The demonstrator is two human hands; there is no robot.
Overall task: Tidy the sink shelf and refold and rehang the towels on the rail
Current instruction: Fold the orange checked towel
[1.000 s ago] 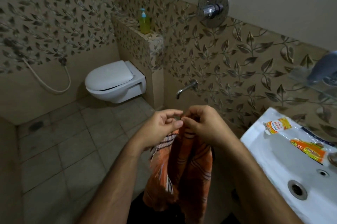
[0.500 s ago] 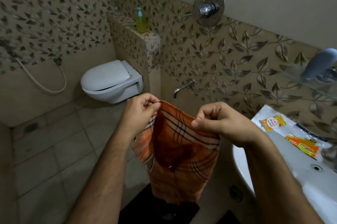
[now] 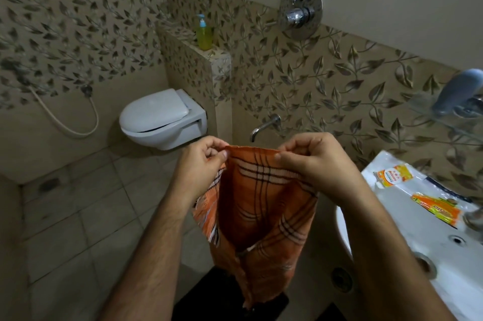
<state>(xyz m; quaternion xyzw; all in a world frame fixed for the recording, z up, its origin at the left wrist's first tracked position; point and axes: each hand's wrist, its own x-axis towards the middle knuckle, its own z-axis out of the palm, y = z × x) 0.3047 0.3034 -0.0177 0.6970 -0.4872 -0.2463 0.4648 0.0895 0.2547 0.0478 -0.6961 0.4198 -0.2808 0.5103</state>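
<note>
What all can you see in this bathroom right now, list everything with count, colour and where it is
towel: one, orange with dark checks, hanging from both hands
toilet: one, white, on the far wall
soap bottle: one, yellow-green with a blue pump, on the tiled ledge
wall tap: one, chrome, low on the right wall
sink: one, white, at right
sachets: two, orange-yellow, on the sink's rim
left hand: pinches the towel's top edge
right hand: pinches the towel's top edge

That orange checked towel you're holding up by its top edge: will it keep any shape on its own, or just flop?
Likely floppy: the orange checked towel sags between the left hand and right hand and hangs in loose folds. Probably light, since pinching fingers alone carry it. It looks thin, so it should drape easily.
</note>
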